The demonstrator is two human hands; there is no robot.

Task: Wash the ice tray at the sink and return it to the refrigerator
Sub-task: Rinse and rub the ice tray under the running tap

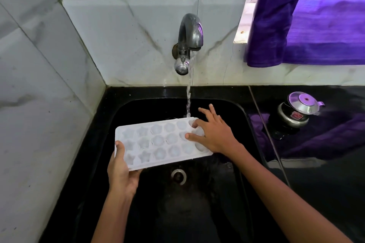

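— Where is the white plastic ice tray with star and flower moulds point(158, 142)?

— Held above the black rectangular sink basin point(233, 108), tilted slightly, its far right corner just beside the stream of water point(188, 96) falling from the curved steel wall tap point(188, 37). The round metal drain point(178, 176) shows just below the tray's near edge.

— And the left hand point(122, 171)?

— It grips the tray's near left corner, thumb on top, fingers curled underneath.

— The right hand point(214, 134)?

— It rests on the tray's right end with fingers point(192, 136) spread wide and fairly straight, two fingertips pressing into the moulds; it clasps nothing.

— Anything else nearby?

— A small steel kettle with a black band point(296, 112) stands on the glossy black tabletop point(335, 193) right of the sink, and a purple curtain point(316, 21) hangs above it against the grey marble wall tiles point(98, 35).
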